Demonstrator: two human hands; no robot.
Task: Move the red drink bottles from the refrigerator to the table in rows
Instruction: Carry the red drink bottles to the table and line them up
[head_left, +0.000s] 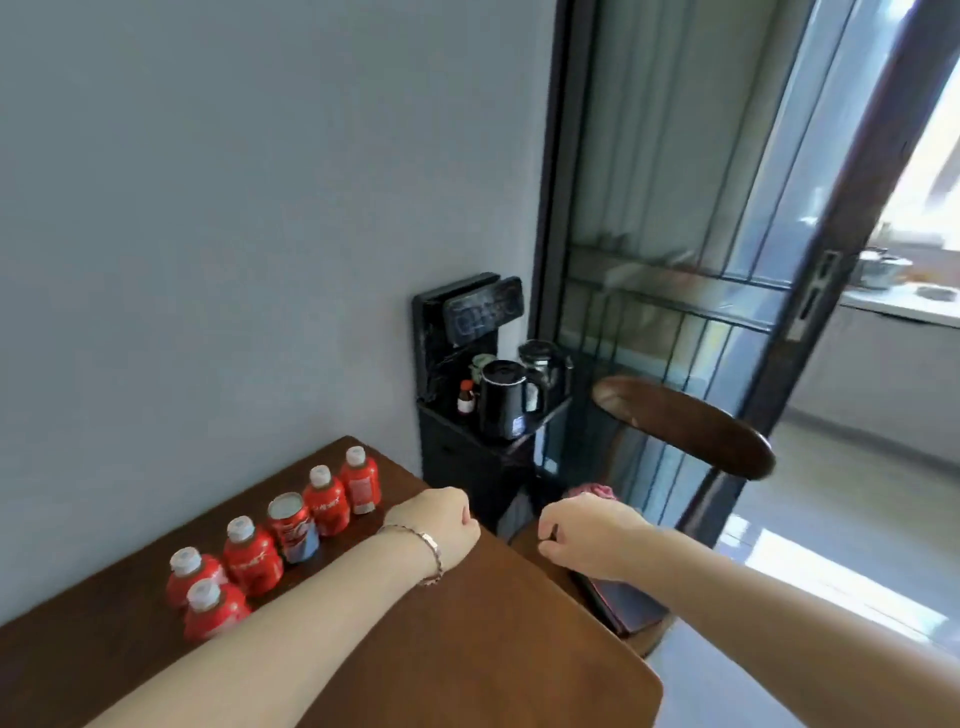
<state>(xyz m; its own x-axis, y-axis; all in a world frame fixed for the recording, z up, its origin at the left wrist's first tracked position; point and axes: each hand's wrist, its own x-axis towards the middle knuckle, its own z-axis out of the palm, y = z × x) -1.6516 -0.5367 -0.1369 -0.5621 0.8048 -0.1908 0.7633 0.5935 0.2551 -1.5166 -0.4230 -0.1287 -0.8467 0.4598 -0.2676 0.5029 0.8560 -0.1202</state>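
Flanking table (493, 623) edge: left hand (441, 525), right hand (587, 540)

Desk (467, 649) is brown wood, smooth with a soft satin sheen. The red bottles (252, 558) look like glossy plastic with matt white caps, and the can (293, 527) among them has a shiny metal top. Kettle (506, 400) is glossy black plastic, chair back (685, 426) dark polished wood. Wall (234, 208) is flat matt paint, door (675, 182) is ribbed glass in a dark metal frame, floor (841, 519) shiny tile. Bracelet (434, 551) looks metal.
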